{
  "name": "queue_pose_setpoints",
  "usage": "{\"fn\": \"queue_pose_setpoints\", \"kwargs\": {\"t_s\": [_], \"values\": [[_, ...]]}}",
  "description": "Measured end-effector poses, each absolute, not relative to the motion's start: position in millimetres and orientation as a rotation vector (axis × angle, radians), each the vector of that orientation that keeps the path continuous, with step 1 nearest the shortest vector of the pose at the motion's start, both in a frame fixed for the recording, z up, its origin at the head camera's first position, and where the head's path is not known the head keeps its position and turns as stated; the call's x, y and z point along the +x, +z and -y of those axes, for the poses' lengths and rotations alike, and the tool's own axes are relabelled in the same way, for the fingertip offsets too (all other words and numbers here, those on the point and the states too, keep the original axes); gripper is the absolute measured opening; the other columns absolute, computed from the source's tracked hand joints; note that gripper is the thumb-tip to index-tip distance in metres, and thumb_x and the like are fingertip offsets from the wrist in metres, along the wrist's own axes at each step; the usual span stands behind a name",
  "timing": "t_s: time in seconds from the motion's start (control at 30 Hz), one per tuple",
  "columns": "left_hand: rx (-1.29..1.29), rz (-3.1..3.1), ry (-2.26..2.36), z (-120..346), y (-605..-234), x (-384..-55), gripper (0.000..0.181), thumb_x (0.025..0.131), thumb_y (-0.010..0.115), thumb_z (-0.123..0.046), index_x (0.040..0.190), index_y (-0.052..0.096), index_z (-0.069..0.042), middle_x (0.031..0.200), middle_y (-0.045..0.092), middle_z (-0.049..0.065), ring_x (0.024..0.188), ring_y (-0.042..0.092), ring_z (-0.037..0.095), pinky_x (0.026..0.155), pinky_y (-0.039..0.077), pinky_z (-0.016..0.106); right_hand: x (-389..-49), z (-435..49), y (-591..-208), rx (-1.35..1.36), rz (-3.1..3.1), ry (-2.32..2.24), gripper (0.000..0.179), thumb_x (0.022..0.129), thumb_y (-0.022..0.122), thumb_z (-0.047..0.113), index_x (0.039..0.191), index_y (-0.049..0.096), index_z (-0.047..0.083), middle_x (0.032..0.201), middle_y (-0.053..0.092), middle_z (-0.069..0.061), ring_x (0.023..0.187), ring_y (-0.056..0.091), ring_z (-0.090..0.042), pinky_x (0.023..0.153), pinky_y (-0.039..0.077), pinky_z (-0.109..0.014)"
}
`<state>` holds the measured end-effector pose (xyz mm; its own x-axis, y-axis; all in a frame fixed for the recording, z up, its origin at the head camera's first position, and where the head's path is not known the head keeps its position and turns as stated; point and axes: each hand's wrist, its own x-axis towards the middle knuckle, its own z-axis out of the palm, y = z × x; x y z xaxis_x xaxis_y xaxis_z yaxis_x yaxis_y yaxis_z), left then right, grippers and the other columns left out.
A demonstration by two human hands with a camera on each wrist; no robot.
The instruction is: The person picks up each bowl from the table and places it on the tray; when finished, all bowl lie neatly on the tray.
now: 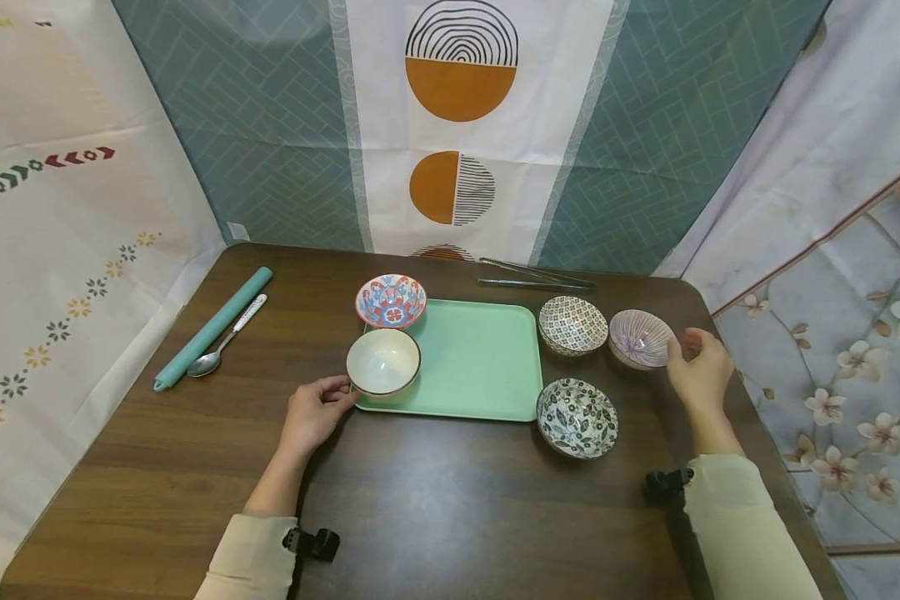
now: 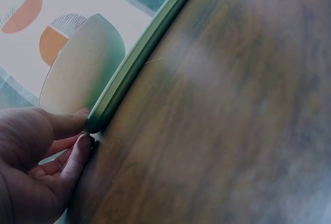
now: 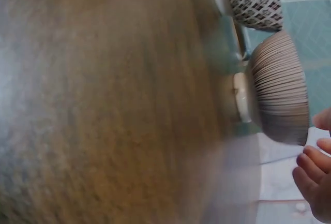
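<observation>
At the near left corner of the mint green tray [image 1: 487, 367], my left hand [image 1: 317, 414] pinches the tray's edge between thumb and fingers. A cream bowl with a dark rim [image 1: 383, 361] stands on that corner, close by the thumb. Behind it, a red and blue patterned bowl [image 1: 392, 301] overlaps the tray's far left corner. My right hand [image 1: 701, 367] is beside the rim of a purple striped bowl [image 1: 640, 339], thumb and fingers loosely bent. In the right wrist view the fingertips [image 3: 305, 169] are close to that rim; contact cannot be made out.
Left of the striped bowl stands a brown checkered bowl [image 1: 573, 326]. A leaf-patterned bowl [image 1: 577, 419] is by the tray's near right corner. Chopsticks [image 1: 536, 284] lie at the back. A green rolled mat [image 1: 213, 329] and a spoon [image 1: 227, 337] lie at the left.
</observation>
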<state>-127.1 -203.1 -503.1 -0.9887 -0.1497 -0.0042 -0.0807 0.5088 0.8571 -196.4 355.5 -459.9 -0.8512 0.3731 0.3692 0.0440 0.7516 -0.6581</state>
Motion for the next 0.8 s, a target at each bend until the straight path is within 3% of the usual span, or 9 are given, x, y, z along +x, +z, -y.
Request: {"fn": "queue_pose_setpoints", "kwargs": {"t_s": [0.17,0.3,0.37,0.43,0.53,0.6,0.67,0.73,0.8], "values": [[0.209,2.668,-1.517,203.1,-503.8,-127.2,0.033,0.089,0.079,-0.012,0.116,0.072,0.005,0.099,0.073,0.017,0.092,0.072,0.028,0.067,0.050,0.012,-198.1,-361.9,-466.1,-0.370,2.613,0.927,0.037,0.099,0.057,0.018,0.117,0.064,-0.013,0.103,0.070,-0.031,0.106,0.056,-0.051,0.105,0.027,-0.059],[0.207,2.666,-1.516,203.0,-504.6,-127.3,0.033,0.089,0.079,-0.012,0.116,0.072,0.005,0.099,0.073,0.017,0.092,0.072,0.028,0.068,0.049,0.012,-201.1,-366.2,-466.2,-0.411,2.699,0.999,0.038,0.101,0.051,0.017,0.119,0.065,-0.013,0.069,0.073,-0.005,0.108,0.059,-0.048,0.109,0.022,-0.059],[0.208,2.665,-1.516,203.0,-504.8,-127.4,0.033,0.089,0.079,-0.012,0.116,0.072,0.005,0.099,0.073,0.017,0.092,0.072,0.028,0.068,0.050,0.013,-202.3,-367.2,-466.0,-0.431,2.709,1.046,0.040,0.101,0.048,0.015,0.123,0.062,-0.014,0.056,0.068,0.009,0.090,0.070,-0.026,0.113,0.018,-0.055],[0.210,2.665,-1.517,202.7,-504.8,-127.4,0.033,0.089,0.080,-0.012,0.116,0.073,0.005,0.099,0.074,0.017,0.092,0.072,0.028,0.068,0.050,0.013,-202.8,-368.0,-465.7,-0.464,2.699,1.107,0.042,0.101,0.047,0.013,0.128,0.058,-0.017,0.054,0.065,0.014,0.068,0.070,-0.007,0.117,0.016,-0.051],[0.204,2.667,-1.514,202.4,-504.5,-127.5,0.033,0.089,0.079,-0.012,0.116,0.072,0.006,0.099,0.073,0.017,0.091,0.072,0.028,0.068,0.051,0.014,-202.2,-368.8,-464.2,-0.508,2.694,1.149,0.043,0.101,0.047,0.013,0.132,0.056,-0.016,0.055,0.067,0.012,0.065,0.071,-0.004,0.119,0.021,-0.044],[0.204,2.670,-1.515,202.4,-504.3,-127.6,0.033,0.089,0.079,-0.012,0.116,0.072,0.006,0.099,0.073,0.017,0.091,0.072,0.028,0.068,0.051,0.014,-201.1,-369.0,-462.1,-0.530,2.682,1.163,0.043,0.101,0.048,0.013,0.132,0.056,-0.014,0.056,0.067,0.011,0.093,0.073,-0.022,0.119,0.021,-0.045],[0.204,2.672,-1.516,202.3,-504.0,-127.6,0.033,0.089,0.079,-0.012,0.116,0.072,0.006,0.099,0.073,0.018,0.092,0.072,0.029,0.068,0.051,0.014,-200.1,-368.8,-458.9,-0.544,2.677,1.144,0.044,0.101,0.049,0.015,0.134,0.057,-0.012,0.057,0.068,0.011,0.114,0.062,-0.041,0.117,0.022,-0.047],[0.207,2.674,-1.519,202.6,-503.6,-127.3,0.033,0.089,0.079,-0.012,0.116,0.072,0.006,0.099,0.073,0.018,0.092,0.072,0.029,0.067,0.050,0.013,-199.2,-368.2,-454.8,-0.552,2.673,1.129,0.045,0.101,0.049,0.018,0.135,0.057,-0.011,0.063,0.071,0.006,0.112,0.064,-0.037,0.114,0.027,-0.042],[0.207,2.675,-1.518,202.8,-503.3,-127.1,0.033,0.089,0.078,-0.012,0.116,0.072,0.006,0.099,0.073,0.018,0.093,0.072,0.029,0.067,0.050,0.013,-198.6,-366.6,-449.4,-0.548,2.669,1.142,0.046,0.102,0.049,0.020,0.136,0.056,-0.010,0.077,0.075,-0.006,0.083,0.075,-0.018,0.099,0.045,-0.024]]}}
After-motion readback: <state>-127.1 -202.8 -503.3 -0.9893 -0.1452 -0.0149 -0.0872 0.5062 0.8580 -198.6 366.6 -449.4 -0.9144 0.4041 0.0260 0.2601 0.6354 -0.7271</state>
